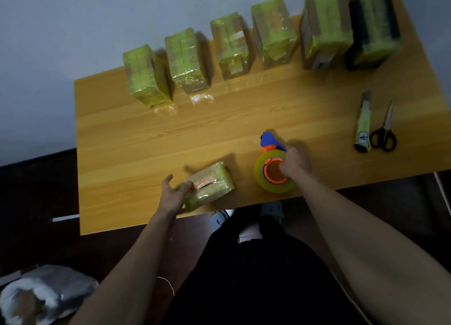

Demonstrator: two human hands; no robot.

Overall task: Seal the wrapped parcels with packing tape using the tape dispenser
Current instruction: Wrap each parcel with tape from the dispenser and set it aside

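A small parcel (210, 185) wrapped in shiny yellow-green film lies flat near the front edge of the wooden table (146, 139). My left hand (172, 196) holds its left end, thumb on top and fingers spread. Just to its right stands the tape dispenser (274, 168), blue and orange with a yellowish tape roll. My right hand (294, 163) grips it from the right side, fingers curled over the orange hub.
Several wrapped parcels (188, 61) stand in a row along the table's back edge. A green utility knife (363, 127) and black-handled scissors (384, 134) lie at the right. A grey plastic bag (41, 293) sits on the floor at lower left.
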